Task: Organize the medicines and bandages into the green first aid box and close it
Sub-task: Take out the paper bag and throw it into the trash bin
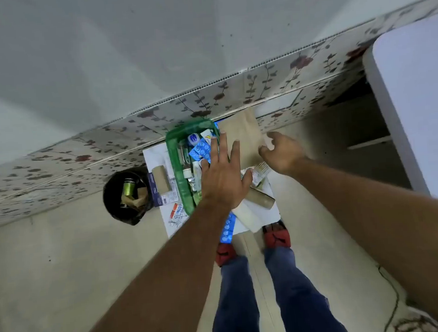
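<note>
A person stands over a small white bench (pixel 155 154) by a flowered wall. The green box (pixel 181 173) sits open on the bench, filled with blue blister packs (pixel 200 150), a bottle (pixel 186 165) and tubes. The left hand (pixel 222 178) hovers flat over the box's right edge, fingers (pixel 223 144) spread wide, holding nothing. The right hand (pixel 280 151) hangs to the right of the box over a tan bag (pixel 241 133), fingers loosely curled, empty. A bandage roll (pixel 161 179) lies left of the box, another (pixel 261 198) to its right.
</note>
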